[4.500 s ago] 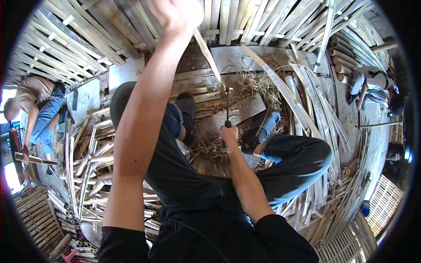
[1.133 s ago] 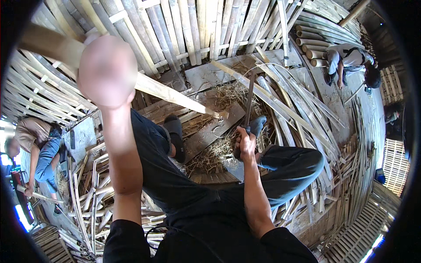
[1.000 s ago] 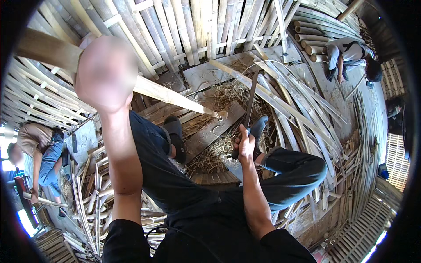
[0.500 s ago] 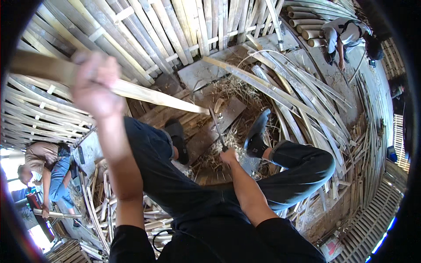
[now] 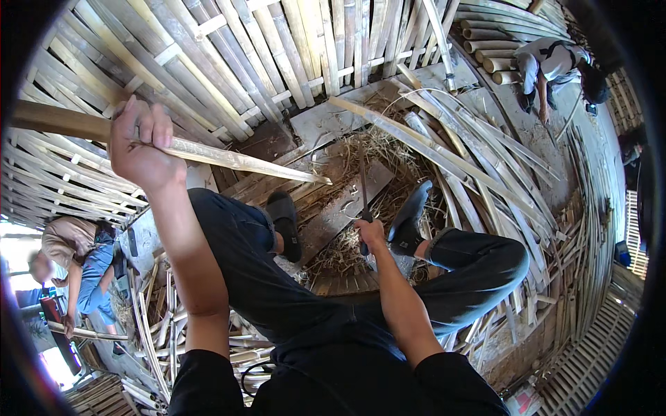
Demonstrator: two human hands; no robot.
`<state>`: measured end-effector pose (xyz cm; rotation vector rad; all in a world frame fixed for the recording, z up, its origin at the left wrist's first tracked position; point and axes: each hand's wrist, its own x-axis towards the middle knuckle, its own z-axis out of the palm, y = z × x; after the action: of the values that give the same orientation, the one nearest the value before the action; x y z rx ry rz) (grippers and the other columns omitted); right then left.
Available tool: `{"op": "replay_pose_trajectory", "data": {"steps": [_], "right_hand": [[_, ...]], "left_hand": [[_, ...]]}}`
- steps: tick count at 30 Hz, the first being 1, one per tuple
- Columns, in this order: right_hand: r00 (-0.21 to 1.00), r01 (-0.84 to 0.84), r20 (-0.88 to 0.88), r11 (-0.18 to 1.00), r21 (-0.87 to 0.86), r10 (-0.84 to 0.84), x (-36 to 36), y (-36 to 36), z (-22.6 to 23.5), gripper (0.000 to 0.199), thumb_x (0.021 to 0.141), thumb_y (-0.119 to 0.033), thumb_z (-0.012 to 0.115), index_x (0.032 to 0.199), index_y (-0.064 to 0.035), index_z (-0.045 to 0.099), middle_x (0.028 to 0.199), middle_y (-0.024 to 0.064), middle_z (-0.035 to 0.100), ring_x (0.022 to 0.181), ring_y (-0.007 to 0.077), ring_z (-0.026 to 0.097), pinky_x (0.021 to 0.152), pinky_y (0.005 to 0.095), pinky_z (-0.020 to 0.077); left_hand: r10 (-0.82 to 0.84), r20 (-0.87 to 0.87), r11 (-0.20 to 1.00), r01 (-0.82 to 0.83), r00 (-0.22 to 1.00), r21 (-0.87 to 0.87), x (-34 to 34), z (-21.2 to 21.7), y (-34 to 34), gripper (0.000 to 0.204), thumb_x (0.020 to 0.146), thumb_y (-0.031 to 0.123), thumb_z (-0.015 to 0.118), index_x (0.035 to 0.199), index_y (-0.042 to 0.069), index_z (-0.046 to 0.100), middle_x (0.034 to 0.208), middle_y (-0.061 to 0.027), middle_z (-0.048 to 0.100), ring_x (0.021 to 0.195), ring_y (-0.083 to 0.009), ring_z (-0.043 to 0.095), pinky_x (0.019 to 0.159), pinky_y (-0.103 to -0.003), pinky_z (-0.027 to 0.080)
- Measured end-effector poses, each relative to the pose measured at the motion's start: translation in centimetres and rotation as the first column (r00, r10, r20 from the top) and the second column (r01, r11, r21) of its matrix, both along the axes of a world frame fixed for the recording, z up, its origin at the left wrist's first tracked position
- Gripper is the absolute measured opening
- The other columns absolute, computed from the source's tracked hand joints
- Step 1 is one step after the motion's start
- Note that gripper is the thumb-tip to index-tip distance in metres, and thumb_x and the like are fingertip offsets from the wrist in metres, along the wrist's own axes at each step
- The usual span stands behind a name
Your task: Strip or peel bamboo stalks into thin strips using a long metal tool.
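Note:
My left hand [image 5: 144, 144] is raised at the left, its fingers wrapped round a long bamboo strip [image 5: 239, 161]. One end of the strip runs off past the hand to the left; the other tapers to a point above the littered ground between my feet. Low between my knees, my right hand [image 5: 370, 234] grips the dark handle of a long, narrow-bladed knife [image 5: 363, 177]. Its blade points away from me, apart from the strip's tip. Beneath it lies a wooden board [image 5: 347, 211], with bamboo shavings [image 5: 385, 154] heaped beyond.
Split bamboo slats [image 5: 479, 159] are piled beyond my right foot. A slatted bamboo wall [image 5: 277, 52] rises ahead. One person [image 5: 78, 253] bends over at the left, holding a bamboo piece; another person [image 5: 551, 66] crouches at the far right by bamboo poles [image 5: 496, 48].
The knife blade has come away from the strip's tip and swung upright, pointing farther away from me. My right hand has shifted slightly right and forward; the left stays raised with the strip.

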<state>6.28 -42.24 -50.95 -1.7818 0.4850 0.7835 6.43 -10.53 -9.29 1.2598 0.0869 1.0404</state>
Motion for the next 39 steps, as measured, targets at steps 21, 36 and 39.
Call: {"op": "replay_pose_trajectory", "data": {"steps": [21,36,39], "right_hand": [[0.936,-0.276,0.155,0.933,-0.229,0.315,-1.3,0.5,-3.8,0.033,0.072,-0.024,0.068,0.063,0.0065,0.058,0.055,0.0126,0.057,0.048,0.0234,0.059,0.049,0.0393,0.0458],[0.880,-0.463,-0.021,0.846,-0.265,0.475,-2.2,-1.3,-2.9,0.043,0.075,-0.036,0.066,0.071,0.0068,0.065,0.062,0.0170,0.064,0.056,0.0250,0.065,0.058,0.0392,0.0501],[0.924,-0.382,-0.056,0.912,-0.146,0.378,-2.1,-0.1,-2.3,0.038,0.076,-0.031,0.066,0.069,0.0061,0.064,0.061,0.0146,0.062,0.052,0.0242,0.061,0.052,0.0389,0.0482]], "left_hand": [[0.565,0.000,0.795,-0.545,0.825,0.266,0.8,-3.5,5.4,0.020,0.088,0.018,0.073,0.084,-0.002,0.070,0.074,-0.0052,0.068,0.065,-0.0079,0.061,0.061,-0.023,0.047],[0.259,-0.226,0.966,-0.248,0.939,0.077,1.6,-3.5,5.0,0.049,0.100,0.029,0.052,0.136,-0.002,0.041,0.107,-0.0225,0.067,0.091,-0.0236,0.068,0.089,-0.033,0.050],[0.323,-0.181,0.946,-0.312,0.929,0.086,1.3,-3.7,5.3,0.046,0.098,0.025,0.056,0.133,-0.005,0.049,0.105,-0.0210,0.069,0.086,-0.0220,0.069,0.078,-0.029,0.050]]}}
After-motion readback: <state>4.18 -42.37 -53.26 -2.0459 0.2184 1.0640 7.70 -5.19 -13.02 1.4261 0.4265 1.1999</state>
